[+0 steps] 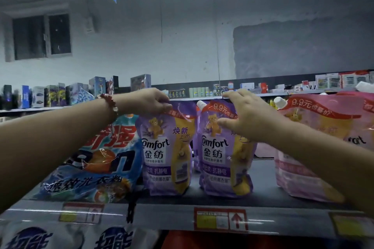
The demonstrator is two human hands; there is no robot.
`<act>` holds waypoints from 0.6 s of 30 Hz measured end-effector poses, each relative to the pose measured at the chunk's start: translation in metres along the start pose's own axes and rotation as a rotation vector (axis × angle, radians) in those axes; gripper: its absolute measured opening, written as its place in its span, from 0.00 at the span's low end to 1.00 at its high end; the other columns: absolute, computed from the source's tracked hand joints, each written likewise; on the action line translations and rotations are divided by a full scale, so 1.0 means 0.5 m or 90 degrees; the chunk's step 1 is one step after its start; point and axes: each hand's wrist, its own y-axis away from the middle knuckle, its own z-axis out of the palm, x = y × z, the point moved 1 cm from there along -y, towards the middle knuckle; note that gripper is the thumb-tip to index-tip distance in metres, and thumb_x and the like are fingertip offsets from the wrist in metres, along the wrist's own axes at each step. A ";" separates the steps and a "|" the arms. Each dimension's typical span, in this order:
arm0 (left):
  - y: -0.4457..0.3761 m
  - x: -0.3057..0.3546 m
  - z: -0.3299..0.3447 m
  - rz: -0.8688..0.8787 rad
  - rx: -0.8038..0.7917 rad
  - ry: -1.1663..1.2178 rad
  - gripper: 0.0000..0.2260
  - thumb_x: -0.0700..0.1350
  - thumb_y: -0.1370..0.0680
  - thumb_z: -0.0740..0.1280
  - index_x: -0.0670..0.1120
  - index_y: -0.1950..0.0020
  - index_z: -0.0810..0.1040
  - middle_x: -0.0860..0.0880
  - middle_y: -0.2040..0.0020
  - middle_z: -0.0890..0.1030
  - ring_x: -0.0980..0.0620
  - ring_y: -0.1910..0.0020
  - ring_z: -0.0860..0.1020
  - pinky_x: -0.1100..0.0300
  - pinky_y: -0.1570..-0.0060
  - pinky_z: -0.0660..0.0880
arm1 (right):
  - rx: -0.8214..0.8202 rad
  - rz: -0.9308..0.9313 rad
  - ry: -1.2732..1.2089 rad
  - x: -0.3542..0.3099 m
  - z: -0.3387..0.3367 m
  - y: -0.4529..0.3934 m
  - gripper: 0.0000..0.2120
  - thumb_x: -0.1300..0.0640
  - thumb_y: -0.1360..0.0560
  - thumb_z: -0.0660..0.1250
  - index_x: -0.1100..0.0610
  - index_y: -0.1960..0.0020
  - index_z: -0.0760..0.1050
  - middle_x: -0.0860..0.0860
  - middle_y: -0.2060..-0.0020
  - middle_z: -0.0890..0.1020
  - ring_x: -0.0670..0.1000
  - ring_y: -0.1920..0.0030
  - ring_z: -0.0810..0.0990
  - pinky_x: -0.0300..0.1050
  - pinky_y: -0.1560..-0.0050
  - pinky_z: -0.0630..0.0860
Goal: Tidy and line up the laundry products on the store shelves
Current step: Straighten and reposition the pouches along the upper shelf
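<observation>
Two purple softener pouches stand on the top shelf (263,198) near its front edge, and from the head camera we hold one in each hand. Our left hand (148,100) pinches the top seam of the left purple pouch (167,157), fingers curled over it. Our right hand (245,116) grips the top of the right purple pouch (220,155), thumb pressed on its front beside the white spout (201,104). We judge these pouches soft, liquid-filled, fairly heavy and prone to slump, so the stiff top seam is the place to hold. A blue detergent bag (95,168) leans towards the left end of the shelf; a pink pouch (315,147) stands towards the right end.
</observation>
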 end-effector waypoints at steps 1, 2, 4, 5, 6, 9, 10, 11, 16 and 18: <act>0.004 -0.002 -0.005 -0.009 0.003 0.023 0.09 0.52 0.19 0.65 0.48 0.51 0.82 0.46 0.56 0.84 0.50 0.61 0.80 0.51 0.55 0.79 | -0.034 0.001 0.042 0.000 0.003 -0.033 0.39 0.37 0.25 0.65 0.53 0.22 0.55 0.53 0.26 0.64 0.55 0.27 0.63 0.54 0.28 0.64; 0.007 -0.006 -0.007 -0.018 0.005 0.049 0.09 0.52 0.19 0.66 0.48 0.50 0.82 0.46 0.56 0.85 0.50 0.61 0.81 0.50 0.53 0.80 | -0.070 0.015 0.069 0.002 0.008 -0.061 0.41 0.37 0.25 0.65 0.53 0.21 0.54 0.54 0.25 0.63 0.56 0.26 0.62 0.54 0.27 0.63; 0.011 -0.015 -0.002 -0.029 0.007 0.114 0.09 0.52 0.20 0.67 0.49 0.50 0.83 0.46 0.56 0.86 0.49 0.59 0.84 0.49 0.50 0.81 | -0.147 0.054 0.054 0.006 0.022 -0.102 0.36 0.39 0.25 0.67 0.55 0.24 0.61 0.54 0.30 0.71 0.56 0.32 0.71 0.52 0.35 0.71; 0.012 -0.019 0.002 -0.033 0.005 0.150 0.08 0.52 0.20 0.67 0.49 0.51 0.83 0.47 0.57 0.86 0.48 0.58 0.85 0.49 0.50 0.82 | -0.170 0.065 0.024 0.008 0.029 -0.117 0.29 0.41 0.25 0.68 0.55 0.30 0.68 0.53 0.37 0.77 0.55 0.41 0.76 0.48 0.44 0.74; 0.010 -0.024 0.006 -0.037 0.004 0.183 0.08 0.51 0.20 0.67 0.49 0.50 0.83 0.47 0.57 0.86 0.47 0.58 0.86 0.49 0.50 0.82 | -0.165 0.061 -0.005 0.010 0.033 -0.131 0.21 0.44 0.25 0.70 0.55 0.38 0.73 0.52 0.46 0.79 0.53 0.48 0.77 0.45 0.52 0.75; 0.008 -0.028 0.002 -0.036 -0.007 0.229 0.09 0.50 0.20 0.68 0.47 0.48 0.83 0.46 0.56 0.87 0.45 0.57 0.86 0.49 0.50 0.82 | -0.118 0.035 -0.038 0.012 0.010 -0.161 0.09 0.50 0.27 0.73 0.51 0.54 0.76 0.46 0.60 0.78 0.50 0.60 0.77 0.41 0.66 0.69; 0.007 -0.028 -0.001 -0.034 -0.011 0.223 0.10 0.51 0.20 0.68 0.46 0.48 0.83 0.45 0.57 0.87 0.44 0.56 0.86 0.49 0.50 0.82 | -0.120 0.035 -0.053 0.011 0.003 -0.165 0.08 0.50 0.27 0.74 0.50 0.55 0.75 0.45 0.61 0.78 0.47 0.61 0.77 0.40 0.67 0.68; 0.006 -0.028 -0.001 -0.030 -0.016 0.201 0.10 0.51 0.20 0.68 0.46 0.49 0.83 0.45 0.57 0.87 0.43 0.56 0.86 0.49 0.50 0.82 | -0.125 0.034 -0.066 0.009 0.003 -0.168 0.08 0.51 0.27 0.74 0.49 0.55 0.75 0.43 0.61 0.77 0.45 0.62 0.76 0.39 0.67 0.67; -0.003 -0.008 0.020 0.038 0.015 0.023 0.11 0.52 0.18 0.64 0.47 0.50 0.82 0.50 0.60 0.84 0.52 0.61 0.81 0.57 0.59 0.79 | -0.157 0.054 -0.144 0.006 0.020 -0.167 0.10 0.55 0.26 0.73 0.49 0.45 0.80 0.46 0.54 0.82 0.49 0.52 0.81 0.42 0.53 0.78; -0.004 -0.004 0.022 0.062 0.029 -0.027 0.09 0.52 0.18 0.63 0.51 0.53 0.80 0.52 0.60 0.82 0.55 0.62 0.80 0.59 0.62 0.76 | -0.167 0.062 -0.167 0.004 0.007 -0.168 0.11 0.58 0.26 0.72 0.49 0.44 0.81 0.47 0.52 0.83 0.49 0.52 0.82 0.42 0.50 0.79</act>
